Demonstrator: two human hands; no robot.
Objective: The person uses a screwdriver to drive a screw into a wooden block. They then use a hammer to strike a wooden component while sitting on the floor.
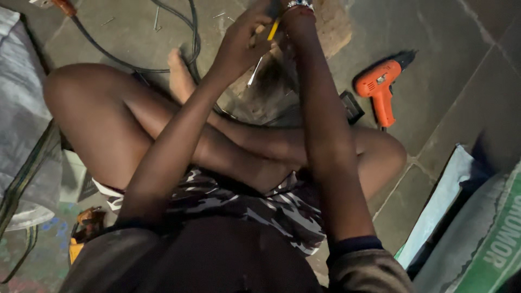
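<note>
Head view: both hands raised over a yellow-handled tool, drill lying to the right

Head view looks down on a person sitting cross-legged on a stone floor. Both arms reach forward and up to the top edge of the picture. The left hand has its fingers curled in a closed grip around something thin; a yellow-handled tool shows just beside its fingertips, and a pale metal shaft runs down from there toward the floor. Whether the left fingers hold the yellow part itself or the shaft below it I cannot tell. The right hand is mostly cut off by the top edge, with a beaded bracelet at the wrist; it is touching or just beside the yellow handle, but how far its grip is open cannot be told.

The tool sits between the two hands, above the person's bare foot and a rough patch of broken floor.

An orange power drill lies on the floor well to the right of the hands, with a small dark block just beside it. A black cable curves across the floor to the upper left. A green and white sack lies at the lower right, and grey woven sacking at the left edge
</note>
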